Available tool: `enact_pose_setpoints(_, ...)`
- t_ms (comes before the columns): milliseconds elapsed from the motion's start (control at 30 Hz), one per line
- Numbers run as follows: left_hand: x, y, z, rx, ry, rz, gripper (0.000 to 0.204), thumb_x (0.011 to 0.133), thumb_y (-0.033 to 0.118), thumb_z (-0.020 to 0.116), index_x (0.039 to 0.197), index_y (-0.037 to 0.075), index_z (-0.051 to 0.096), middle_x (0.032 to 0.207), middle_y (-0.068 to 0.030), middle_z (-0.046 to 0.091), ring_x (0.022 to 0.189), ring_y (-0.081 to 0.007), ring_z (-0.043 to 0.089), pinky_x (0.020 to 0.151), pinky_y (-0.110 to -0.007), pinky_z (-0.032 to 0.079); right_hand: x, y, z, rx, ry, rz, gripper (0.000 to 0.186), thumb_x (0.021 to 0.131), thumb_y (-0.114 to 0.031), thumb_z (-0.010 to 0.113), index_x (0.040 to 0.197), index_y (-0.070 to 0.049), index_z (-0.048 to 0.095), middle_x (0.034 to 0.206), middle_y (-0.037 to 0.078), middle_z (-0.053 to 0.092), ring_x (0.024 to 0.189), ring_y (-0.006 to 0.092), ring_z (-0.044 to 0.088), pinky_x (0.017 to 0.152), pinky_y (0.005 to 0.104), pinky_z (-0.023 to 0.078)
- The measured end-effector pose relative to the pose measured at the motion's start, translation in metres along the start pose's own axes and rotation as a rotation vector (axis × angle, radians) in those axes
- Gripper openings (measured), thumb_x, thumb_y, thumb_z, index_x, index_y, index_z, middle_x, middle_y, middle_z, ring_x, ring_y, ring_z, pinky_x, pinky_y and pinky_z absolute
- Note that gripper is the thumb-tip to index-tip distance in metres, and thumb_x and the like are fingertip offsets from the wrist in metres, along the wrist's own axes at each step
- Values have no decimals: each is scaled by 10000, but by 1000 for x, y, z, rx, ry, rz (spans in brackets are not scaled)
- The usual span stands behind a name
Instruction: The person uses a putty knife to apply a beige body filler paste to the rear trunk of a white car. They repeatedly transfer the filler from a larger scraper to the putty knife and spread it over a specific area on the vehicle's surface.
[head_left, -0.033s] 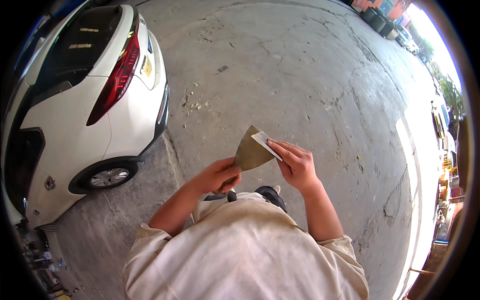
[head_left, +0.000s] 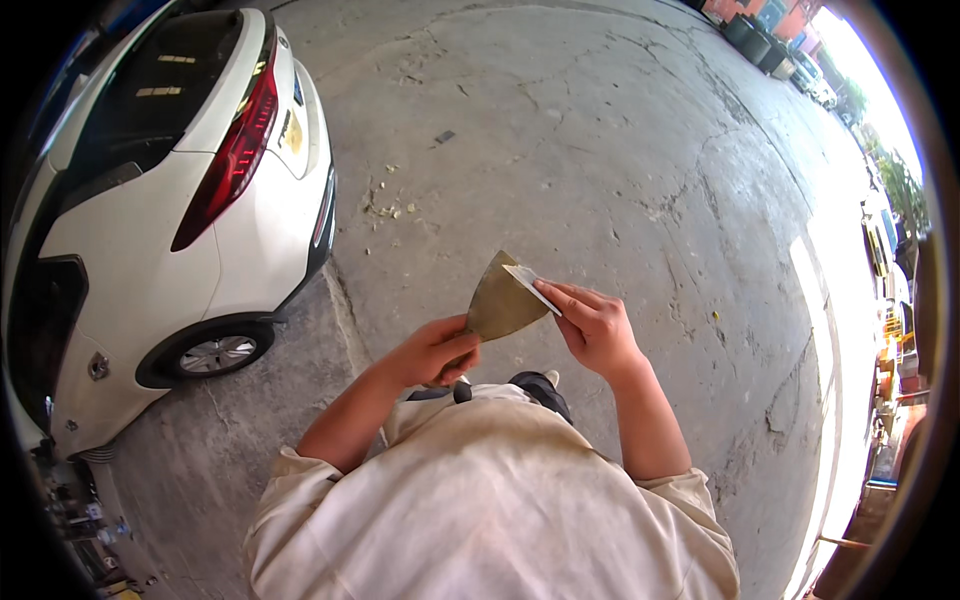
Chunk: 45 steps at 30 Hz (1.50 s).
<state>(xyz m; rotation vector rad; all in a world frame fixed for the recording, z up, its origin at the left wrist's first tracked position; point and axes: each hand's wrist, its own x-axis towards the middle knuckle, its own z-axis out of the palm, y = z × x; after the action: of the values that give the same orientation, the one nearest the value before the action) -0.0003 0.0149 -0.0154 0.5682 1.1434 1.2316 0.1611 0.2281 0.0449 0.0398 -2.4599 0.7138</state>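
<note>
My left hand [head_left: 445, 350] is closed around the handle of a wide putty knife, whose brass-coloured blade [head_left: 500, 305] points up and away from me. My right hand [head_left: 598, 335] pinches a pale, flat rectangular scraper or plate [head_left: 532, 287] and holds it against the right edge of that blade. Whether the pale piece carries anything on its face is too small to tell.
A white car [head_left: 250, 260] stands at the left, its rear wheel near me. Cracked concrete floor [head_left: 650, 150] has small scattered debris. Dark bins [head_left: 755, 45] and parked vehicles stand far right. Assorted clutter lines both side edges. My shoes show below my hands.
</note>
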Motion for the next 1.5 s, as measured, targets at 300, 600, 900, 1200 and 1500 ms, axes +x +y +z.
enact_pose_setpoints(300, -9, 5, -10, -152, -38, 149, 151, 1001, 209, 488, 1049, 71, 528, 722, -23, 507, 480, -60, 397, 404, -221, 299, -22, 23, 9, 43, -31, 429, 281, 854, -14, 613, 1118, -83, 679, 779, 141, 666, 620, 325, 602, 588, 373, 494)
enact_pose_setpoints(600, -10, 3, -15, -224, -51, 148, 201, 1002, 262, 509, 1081, 77, 513, 727, -27, 501, 472, -64, 387, 398, -222, 288, -14, 14, 4, 194, -260, 156, 304, 810, 1, 659, 1107, -61, 681, 715, 94, 614, 561, 274, 556, 527, 329, 468)
enact_pose_setpoints(900, -2, -7, -2, -100, 112, 233, 121, 1005, 195, 502, 1047, 82, 486, 701, -2, 484, 490, -60, 394, 427, -222, 318, -6, 20, 18, 910, 570, 731, 178, 948, -73, 580, 1097, 3, 641, 909, -15, 654, 794, 55, 570, 682, 219, 441)
enact_pose_setpoints(1200, 25, -28, 5, 568, 517, 730, 340, 973, 96, 505, 1302, 30, 455, 801, -72, 536, 633, -166, 519, 589, -326, 457, 1, 2, 57, 1228, 407, 1018, 241, 952, -80, 543, 1166, 14, 597, 1025, 72, 670, 920, 149, 636, 792, 279, 515)
enact_pose_setpoints(1500, 51, -48, -31, 1193, 608, 756, 633, 825, -2, 558, 1435, 78, 410, 942, -103, 535, 721, -300, 584, 620, -388, 511, 25, 4, 66, 1499, 443, 1310, 117, 922, -118, 555, 981, -18, 569, 905, 85, 648, 781, 186, 638, 668, 341, 533)
